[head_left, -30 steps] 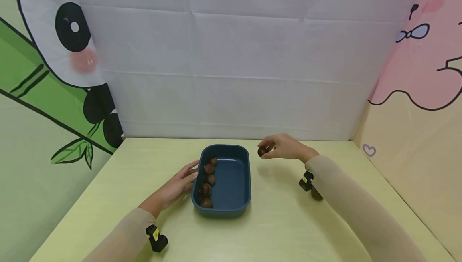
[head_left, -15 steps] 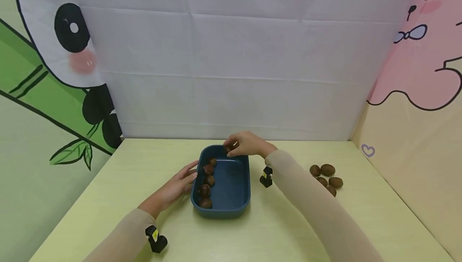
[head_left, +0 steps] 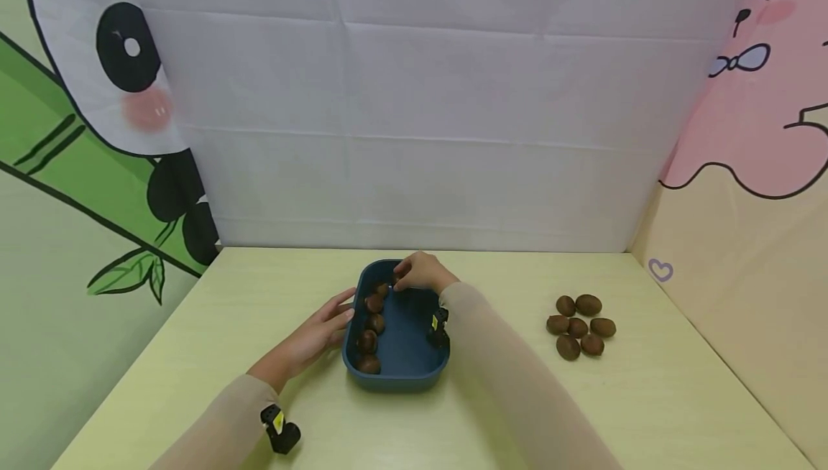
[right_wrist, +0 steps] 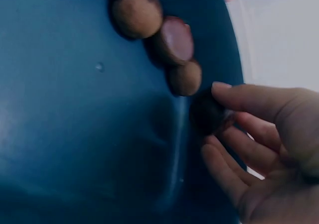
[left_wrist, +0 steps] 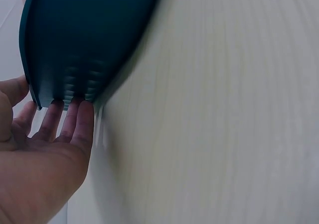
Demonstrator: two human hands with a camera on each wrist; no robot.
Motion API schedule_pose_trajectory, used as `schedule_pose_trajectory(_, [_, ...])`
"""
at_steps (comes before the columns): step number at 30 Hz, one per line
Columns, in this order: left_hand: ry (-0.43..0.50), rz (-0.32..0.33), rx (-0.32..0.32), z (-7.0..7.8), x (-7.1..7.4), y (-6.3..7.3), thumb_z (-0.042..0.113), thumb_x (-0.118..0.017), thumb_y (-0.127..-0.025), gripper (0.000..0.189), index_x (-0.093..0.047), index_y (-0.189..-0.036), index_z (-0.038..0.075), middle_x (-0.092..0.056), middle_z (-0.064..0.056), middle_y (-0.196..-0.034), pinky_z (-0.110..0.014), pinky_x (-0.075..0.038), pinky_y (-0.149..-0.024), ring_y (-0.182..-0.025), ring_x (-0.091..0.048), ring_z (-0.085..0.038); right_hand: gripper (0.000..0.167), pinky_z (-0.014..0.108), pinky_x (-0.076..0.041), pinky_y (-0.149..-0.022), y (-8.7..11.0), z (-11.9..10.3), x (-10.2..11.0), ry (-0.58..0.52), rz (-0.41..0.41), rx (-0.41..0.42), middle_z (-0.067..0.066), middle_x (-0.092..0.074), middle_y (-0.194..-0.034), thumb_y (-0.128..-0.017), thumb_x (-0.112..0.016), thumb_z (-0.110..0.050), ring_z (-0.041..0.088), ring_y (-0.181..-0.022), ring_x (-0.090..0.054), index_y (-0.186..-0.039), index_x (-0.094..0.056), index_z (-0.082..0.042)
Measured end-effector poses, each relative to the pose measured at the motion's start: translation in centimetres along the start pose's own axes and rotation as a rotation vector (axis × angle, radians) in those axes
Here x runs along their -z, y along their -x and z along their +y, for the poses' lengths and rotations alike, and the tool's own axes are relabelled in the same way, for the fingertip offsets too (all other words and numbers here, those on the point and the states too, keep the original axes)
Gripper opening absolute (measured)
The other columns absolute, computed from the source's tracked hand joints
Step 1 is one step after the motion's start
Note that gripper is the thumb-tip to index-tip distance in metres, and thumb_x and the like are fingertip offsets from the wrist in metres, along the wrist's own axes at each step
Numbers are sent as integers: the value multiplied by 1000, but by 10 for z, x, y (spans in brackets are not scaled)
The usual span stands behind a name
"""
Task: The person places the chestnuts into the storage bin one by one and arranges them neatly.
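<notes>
A blue rectangular tub [head_left: 414, 384] stands on the table, with a row of brown chestnuts [head_left: 367, 342] along its left wall. At the tub's far end my right hand [head_left: 423, 272] reaches inside and pinches a dark chestnut [right_wrist: 207, 113] between thumb and fingers. That chestnut is close to the end of the row, near the corner, in the right wrist view. My left hand [head_left: 317, 337] rests against the tub's left outer side. Its fairly straight fingers [left_wrist: 82, 122] touch the outer wall in the left wrist view, with the thumb near the rim.
On the table to the right lies a loose cluster of several chestnuts [head_left: 578, 327]. A white cloth [head_left: 427, 132] hangs behind the table's far edge. Printed panels stand at the left and right. Each wrist wears a small black camera [head_left: 281, 429].
My right hand has moved left from beside the tub into its far end, carrying the chestnut. The cluster at the right has come into full view. My left hand has stayed put.
</notes>
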State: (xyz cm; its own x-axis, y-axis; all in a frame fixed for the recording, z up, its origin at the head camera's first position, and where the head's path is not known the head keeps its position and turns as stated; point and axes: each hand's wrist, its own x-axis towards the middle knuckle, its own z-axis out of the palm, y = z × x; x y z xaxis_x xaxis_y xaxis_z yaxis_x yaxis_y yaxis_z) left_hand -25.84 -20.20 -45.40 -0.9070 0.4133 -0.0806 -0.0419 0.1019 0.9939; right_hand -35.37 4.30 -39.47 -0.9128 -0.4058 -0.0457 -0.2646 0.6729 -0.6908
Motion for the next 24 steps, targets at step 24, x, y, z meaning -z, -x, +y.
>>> schedule_pose_trajectory(24, [19, -8, -5, 0, -1, 1, 31, -45, -109, 60, -17, -161, 21, -20, -22, -161, -57, -28, -115, -143, -32, -43, 36, 38, -52, -91, 2, 3, -20, 61, 124, -64, 11, -69, -114, -87, -81, -14, 30, -110, -62, -121, -71, -6])
